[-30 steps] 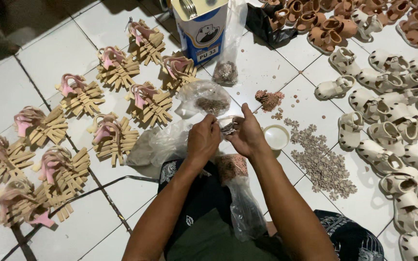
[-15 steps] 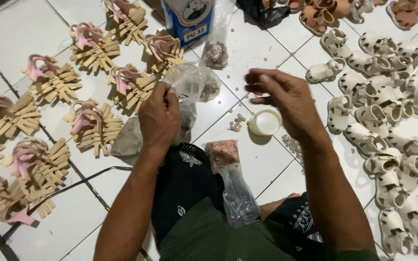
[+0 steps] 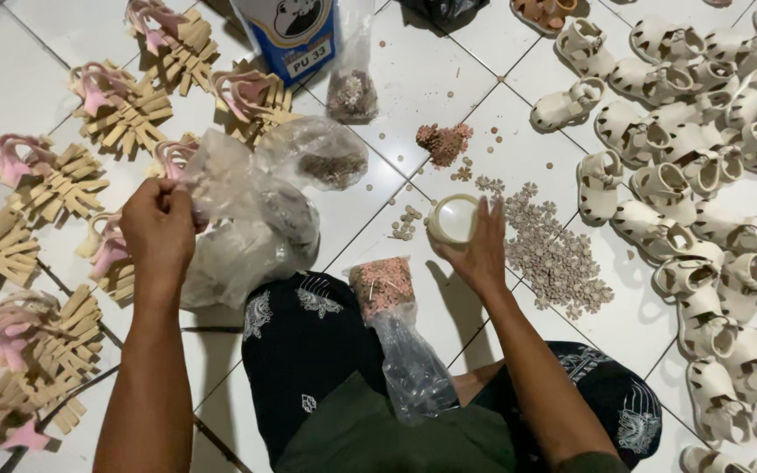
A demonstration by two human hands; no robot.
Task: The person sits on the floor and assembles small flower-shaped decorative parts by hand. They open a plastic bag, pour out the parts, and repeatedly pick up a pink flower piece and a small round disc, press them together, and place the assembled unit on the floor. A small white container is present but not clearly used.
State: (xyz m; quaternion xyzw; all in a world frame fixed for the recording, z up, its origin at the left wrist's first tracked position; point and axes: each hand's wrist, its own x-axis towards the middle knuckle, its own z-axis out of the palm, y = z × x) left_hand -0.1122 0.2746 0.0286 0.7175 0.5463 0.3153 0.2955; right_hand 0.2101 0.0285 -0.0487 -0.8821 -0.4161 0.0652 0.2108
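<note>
My left hand [image 3: 158, 229] pinches the top of a crumpled clear plastic bag [image 3: 247, 219] and holds it up above the white tiled floor [image 3: 37, 52]. My right hand [image 3: 481, 248] rests on the floor with its fingers around a small round white cup [image 3: 452, 218]. A spread of small tan flower-shaped pieces [image 3: 554, 258] lies just right of that hand. A clear bag of pinkish pieces [image 3: 381, 285] leans against my knee between my arms. A little pile of pink pieces [image 3: 444, 143] sits beyond the cup.
Pink-strapped small sandals on tan slatted soles [image 3: 120, 109] lie in rows on the left. Many cream children's sandals [image 3: 711, 175] cover the right side. A blue and white tin [image 3: 295, 31] and two more clear bags of pieces [image 3: 352, 88] stand at the top.
My right hand came down from mid-air onto the white cup. My left hand moved left and lifted the clear bag. The view shifted slightly.
</note>
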